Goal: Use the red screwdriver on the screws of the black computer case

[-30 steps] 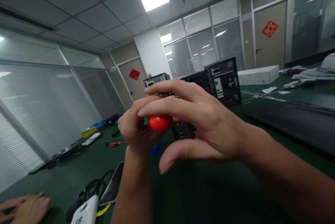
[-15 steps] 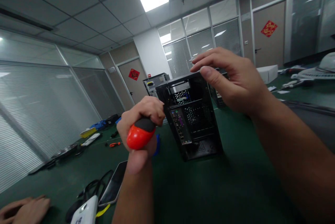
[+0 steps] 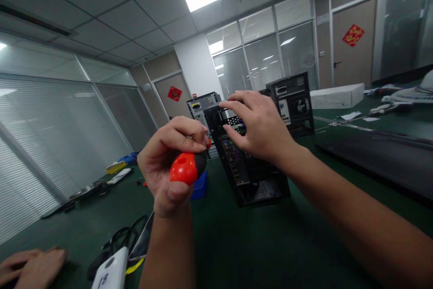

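My left hand (image 3: pixel 171 162) is closed around the red-and-black handle of a screwdriver (image 3: pixel 182 168), its butt end facing me. The shaft points away toward the left edge of a black computer case (image 3: pixel 259 192), and its tip is hidden. That case stands on the green table, tilted in view, with its port panel (image 3: pixel 233 162) and vented openings facing me. Over the upper part of the case is my right hand (image 3: pixel 255 122), fingers apart and curved, thumb near the top opening. Whether its fingertips touch the metal I cannot tell.
Behind stand another black case (image 3: pixel 294 104) and a grey one (image 3: pixel 203 104). A blue box (image 3: pixel 199 186) sits beside the case. A white device (image 3: pixel 111 271) and cables (image 3: pixel 126 237) lie front left, near another person's hand (image 3: pixel 37 266). A dark panel (image 3: pixel 375 158) lies right.
My right hand has moved left and down from above the case's top right corner to its upper opening. My left hand has turned slightly, still holding the screwdriver.
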`<state>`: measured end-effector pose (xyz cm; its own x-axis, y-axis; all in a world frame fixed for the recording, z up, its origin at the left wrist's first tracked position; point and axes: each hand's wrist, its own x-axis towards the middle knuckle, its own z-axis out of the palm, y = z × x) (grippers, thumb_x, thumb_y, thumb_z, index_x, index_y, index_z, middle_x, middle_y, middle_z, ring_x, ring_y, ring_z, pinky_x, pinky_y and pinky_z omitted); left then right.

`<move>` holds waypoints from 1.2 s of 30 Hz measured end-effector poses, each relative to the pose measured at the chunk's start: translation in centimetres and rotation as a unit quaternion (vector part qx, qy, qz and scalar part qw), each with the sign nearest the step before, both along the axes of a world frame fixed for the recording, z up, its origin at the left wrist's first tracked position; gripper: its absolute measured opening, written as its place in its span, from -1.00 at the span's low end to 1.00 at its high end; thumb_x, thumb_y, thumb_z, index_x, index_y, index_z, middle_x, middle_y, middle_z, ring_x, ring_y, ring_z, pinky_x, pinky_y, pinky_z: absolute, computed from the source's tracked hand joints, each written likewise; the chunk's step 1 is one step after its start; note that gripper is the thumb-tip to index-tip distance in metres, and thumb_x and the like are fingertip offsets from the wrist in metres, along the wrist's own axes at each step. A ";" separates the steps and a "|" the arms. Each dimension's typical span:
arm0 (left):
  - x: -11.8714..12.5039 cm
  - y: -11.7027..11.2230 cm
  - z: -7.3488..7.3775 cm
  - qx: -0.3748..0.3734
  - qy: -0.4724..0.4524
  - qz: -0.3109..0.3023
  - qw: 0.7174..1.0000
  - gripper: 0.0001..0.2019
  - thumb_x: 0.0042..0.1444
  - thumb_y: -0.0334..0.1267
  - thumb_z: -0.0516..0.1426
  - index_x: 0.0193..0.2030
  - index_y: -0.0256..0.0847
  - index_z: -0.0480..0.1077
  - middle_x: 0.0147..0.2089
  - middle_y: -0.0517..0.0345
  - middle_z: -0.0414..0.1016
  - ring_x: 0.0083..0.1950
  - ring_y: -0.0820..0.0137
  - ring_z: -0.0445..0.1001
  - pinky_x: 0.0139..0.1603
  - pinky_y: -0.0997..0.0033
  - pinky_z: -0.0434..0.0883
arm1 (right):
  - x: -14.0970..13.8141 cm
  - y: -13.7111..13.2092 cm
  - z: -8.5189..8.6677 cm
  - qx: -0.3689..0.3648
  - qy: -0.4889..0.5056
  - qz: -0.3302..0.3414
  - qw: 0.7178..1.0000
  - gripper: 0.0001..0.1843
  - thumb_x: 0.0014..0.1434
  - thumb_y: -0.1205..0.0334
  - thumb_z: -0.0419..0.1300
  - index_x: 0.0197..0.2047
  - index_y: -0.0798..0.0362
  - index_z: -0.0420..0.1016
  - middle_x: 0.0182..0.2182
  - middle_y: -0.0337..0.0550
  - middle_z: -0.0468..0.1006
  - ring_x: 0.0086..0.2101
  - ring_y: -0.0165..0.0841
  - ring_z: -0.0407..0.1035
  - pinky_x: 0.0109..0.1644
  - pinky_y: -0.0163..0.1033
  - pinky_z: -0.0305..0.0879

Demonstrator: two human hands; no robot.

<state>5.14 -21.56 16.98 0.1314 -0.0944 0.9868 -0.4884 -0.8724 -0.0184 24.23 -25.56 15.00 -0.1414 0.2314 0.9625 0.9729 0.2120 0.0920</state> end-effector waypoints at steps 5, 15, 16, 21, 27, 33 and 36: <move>-0.7 0.7 -0.1 0.002 0.037 -0.048 0.998 -0.54 0.28 0.19 0.04 -0.30 -0.18 0.47 -0.45 0.13 0.42 -0.37 0.35 0.45 -0.22 0.24 0.47 | -1.4 3.2 1.3 0.007 0.035 -0.060 0.998 -0.42 0.30 0.06 0.24 0.34 0.01 0.37 0.17 -0.08 0.33 0.19 -0.15 0.18 0.36 0.06 0.07; -0.1 -1.3 -1.0 -0.128 0.069 -0.088 0.985 -0.39 0.16 0.32 0.17 -0.52 -0.25 0.29 -0.59 0.21 0.21 -0.52 0.47 0.28 -0.29 0.27 0.33 | -2.7 7.3 1.6 -0.015 0.047 -0.145 0.988 -0.33 0.26 -0.31 0.27 0.06 0.16 0.49 -0.03 0.01 0.40 0.08 -0.07 0.18 0.32 0.14 0.02; 0.1 -1.6 -1.1 -0.134 0.070 -0.083 0.985 -0.36 0.12 0.36 0.18 -0.54 -0.26 0.27 -0.59 0.21 0.21 -0.53 0.48 0.26 -0.31 0.28 0.31 | -2.8 7.4 1.5 -0.013 0.052 -0.147 0.988 -0.37 0.27 -0.27 0.27 0.05 0.17 0.48 -0.03 0.02 0.39 0.08 -0.07 0.17 0.30 0.14 0.03; 0.6 -1.4 -1.5 -0.126 0.057 -0.113 0.984 -0.45 0.03 0.29 0.30 -0.38 -0.18 0.29 -0.58 0.32 0.21 -0.58 0.51 0.23 -0.35 0.33 0.30 | -2.9 7.7 1.4 -0.009 0.050 -0.147 0.988 -0.46 0.31 -0.16 0.23 0.01 0.20 0.44 -0.05 0.02 0.37 0.08 -0.08 0.16 0.27 0.16 0.06; 0.1 -1.0 -1.3 -0.092 0.042 -0.093 0.991 -0.50 0.11 0.26 0.26 -0.42 -0.20 0.42 -0.49 0.16 0.42 -0.45 0.38 0.40 -0.24 0.20 0.42 | -2.8 7.9 1.4 -0.007 0.049 -0.147 0.988 -0.46 0.34 -0.16 0.20 0.01 0.22 0.42 -0.05 0.03 0.34 0.10 -0.06 0.16 0.29 0.17 0.04; -0.6 -1.1 -0.2 -0.040 0.064 -0.034 0.997 -0.39 0.17 0.37 0.09 -0.45 -0.16 0.57 -0.35 0.11 0.31 -0.28 0.38 0.39 -0.11 0.15 0.50 | -2.6 7.9 1.2 0.002 0.056 -0.128 0.990 -0.50 0.33 -0.16 0.22 0.02 0.16 0.47 -0.06 -0.03 0.37 0.09 -0.10 0.17 0.32 0.15 0.03; -0.4 -0.6 0.3 -0.051 0.057 -0.049 0.996 -0.41 0.17 0.38 0.06 -0.33 -0.10 0.61 -0.33 0.11 0.38 -0.27 0.37 0.41 -0.15 0.20 0.52 | -2.5 8.0 1.1 0.010 0.058 -0.125 0.990 -0.51 0.32 -0.15 0.24 0.01 0.14 0.48 -0.07 -0.06 0.38 0.09 -0.12 0.17 0.33 0.13 0.02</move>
